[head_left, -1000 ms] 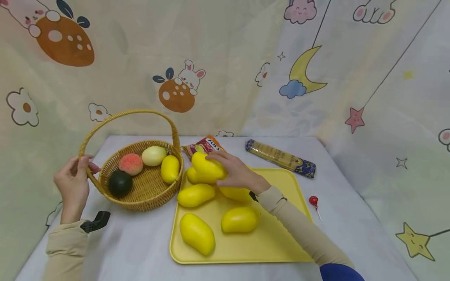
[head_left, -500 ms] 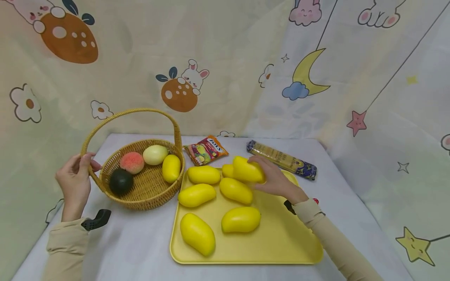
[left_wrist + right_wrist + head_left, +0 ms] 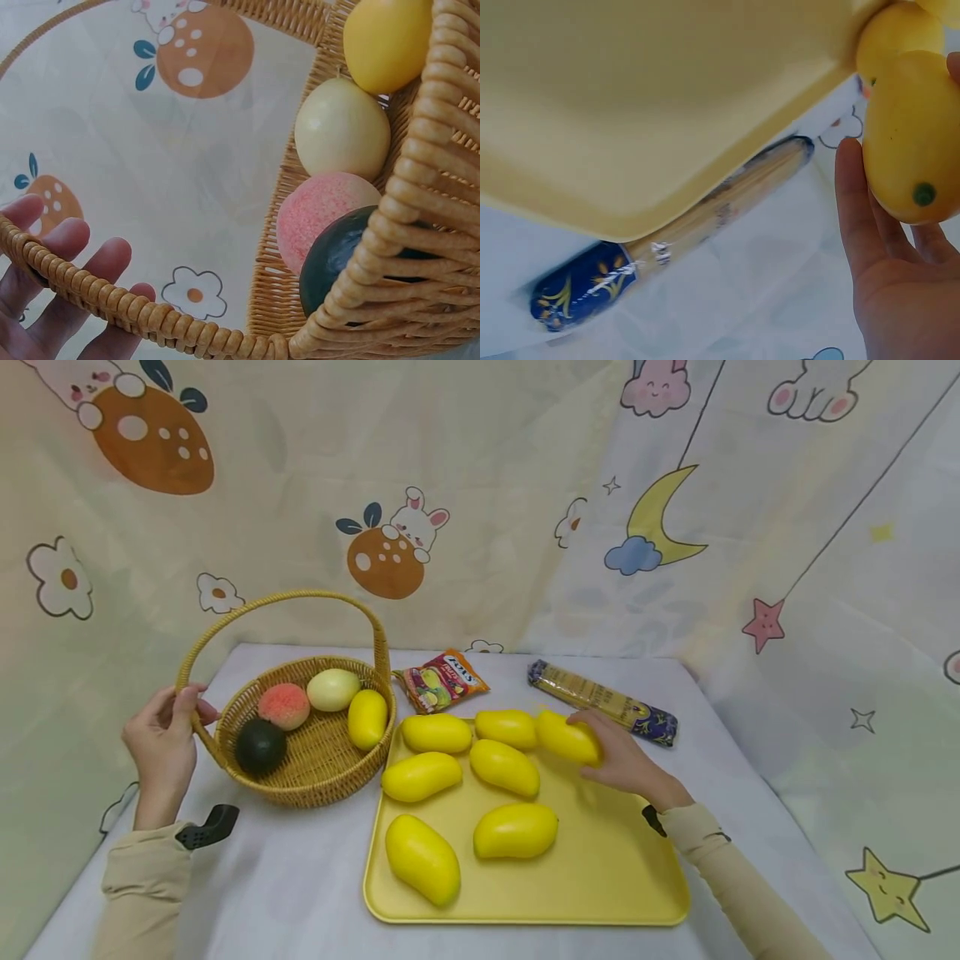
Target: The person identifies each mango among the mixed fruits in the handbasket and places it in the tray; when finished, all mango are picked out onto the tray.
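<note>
My left hand [image 3: 163, 735] grips the handle [image 3: 112, 304] of a wicker basket [image 3: 318, 789] at its left side. Inside lie a dark green avocado-like fruit [image 3: 260, 747], a pink peach [image 3: 284, 707], a pale yellow-green round fruit [image 3: 333, 690] and a yellow mango [image 3: 367, 720]. Over the back right part of the yellow tray [image 3: 600, 877], my right hand [image 3: 626, 758] holds a mango [image 3: 567, 737] between thumb and fingers. In the right wrist view the held mango [image 3: 911, 139] shows its green stem spot. Several other mangoes, one being a mango [image 3: 516, 831] near the middle, lie on the tray.
A Fox's candy bag [image 3: 444, 682] lies behind the tray, right of the basket. Behind the tray's back right edge is a long clear pack of noodle-like sticks [image 3: 600, 700] with blue ends. A patterned curtain [image 3: 495, 527] hangs behind the table.
My right hand has carried the mango rightward from the tray's back left to its back right, uncovering the mangoes beneath. My left hand stays on the basket handle.
</note>
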### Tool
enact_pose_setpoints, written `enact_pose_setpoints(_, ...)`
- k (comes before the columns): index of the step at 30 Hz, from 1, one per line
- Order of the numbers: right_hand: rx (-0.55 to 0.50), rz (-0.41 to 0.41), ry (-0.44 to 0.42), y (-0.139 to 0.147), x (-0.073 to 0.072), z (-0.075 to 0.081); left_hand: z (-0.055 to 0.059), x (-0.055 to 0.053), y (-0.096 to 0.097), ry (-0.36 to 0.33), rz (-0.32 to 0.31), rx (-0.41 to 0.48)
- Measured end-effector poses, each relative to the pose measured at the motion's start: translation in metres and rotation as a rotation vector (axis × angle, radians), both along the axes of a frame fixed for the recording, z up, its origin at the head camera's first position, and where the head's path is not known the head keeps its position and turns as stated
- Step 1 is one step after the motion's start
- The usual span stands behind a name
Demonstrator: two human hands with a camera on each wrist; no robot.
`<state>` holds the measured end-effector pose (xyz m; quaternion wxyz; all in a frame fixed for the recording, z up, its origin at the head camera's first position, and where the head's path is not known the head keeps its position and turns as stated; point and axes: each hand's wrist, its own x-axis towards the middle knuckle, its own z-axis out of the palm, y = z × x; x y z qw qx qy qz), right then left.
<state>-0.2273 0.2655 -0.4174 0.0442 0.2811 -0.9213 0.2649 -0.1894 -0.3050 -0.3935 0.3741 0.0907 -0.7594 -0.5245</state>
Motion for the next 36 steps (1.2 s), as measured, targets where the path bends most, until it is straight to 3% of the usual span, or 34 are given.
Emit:
enact_pose_setpoints(17,0.084,0.021,-0.055,0.014,-0.005,-0.027,0.0,0.0,0.001,-0.025,0.001,-0.003)
enact_pose_setpoints(36,0.105,0.021,-0.052,0.009,-0.009,-0.026,0.0,0.0,-0.001,0.003,-0.015,0.012)
